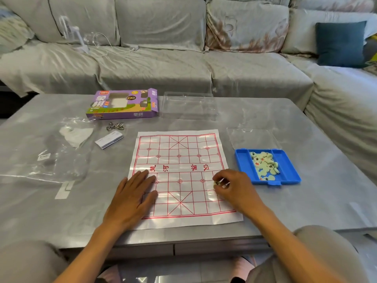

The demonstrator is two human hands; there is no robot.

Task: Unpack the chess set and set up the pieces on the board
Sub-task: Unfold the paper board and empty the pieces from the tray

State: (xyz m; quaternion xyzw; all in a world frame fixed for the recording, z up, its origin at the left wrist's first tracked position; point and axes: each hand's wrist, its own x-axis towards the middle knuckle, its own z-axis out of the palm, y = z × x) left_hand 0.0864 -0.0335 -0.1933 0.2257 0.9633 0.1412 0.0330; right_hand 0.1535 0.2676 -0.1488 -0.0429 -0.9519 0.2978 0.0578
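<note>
**First piece going down**

Left hand (133, 196) spread flat, pinning board (181, 176) at 9 o'clock. Right hand (231, 185) pinched on small piece (216, 183) at 3 o'clock. Blue tray (293, 172) of pieces beyond, 2 o'clock. Probably light, hard, slick discs; pinch by rim.

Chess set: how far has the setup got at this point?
Unpacking looks done: the purple box lies aside and the paper board is spread flat. The left hand presses the board while the right hand brings the first piece. The other pieces remain in the blue tray.

Right hand (234, 186) pinching piece (216, 183) over board (179, 160)
</note>
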